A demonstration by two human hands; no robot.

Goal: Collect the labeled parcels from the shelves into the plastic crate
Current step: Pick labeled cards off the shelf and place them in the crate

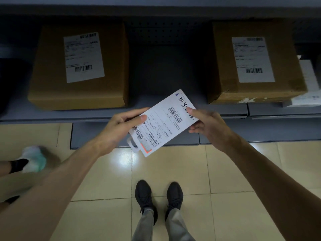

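Here, in the head view, a person stands facing a grey metal shelf [166, 75] and holds a flat white parcel [163, 122] in front of its edge, at the centre of the frame. The parcel lies tilted, label up, with barcodes and printed lines facing the camera. The left hand [119, 126] pinches the near left edge, thumb on top and fingers curled beneath. The right hand [206, 126] grips the far right edge in the same way, thumb pressed on the label; its outline is a little blurred, so how firmly it holds cannot be told.

Step in hand, as judged: one labeled parcel is off the shelf and is being held, perhaps read, before going to the crate. The crate does not show anywhere in the frame, so the next move probably calls for turning away from the shelf to find it, keeping the thin parcel level in both hands or passing it to one.

Two more labeled parcels remain on the shelf: a brown box [79, 66] at the upper left and a second brown box [255, 61] at the upper right, well apart, with bare shelf between them. A small white box [309, 84] sits just beside the second one at the right edge.

The room is dim. The floor [225, 171] is glossy cream tile with a lamp reflection; the person's black shoes [144, 193] stand at the bottom centre, and another person's foot [33, 159] shows blurred at the left.
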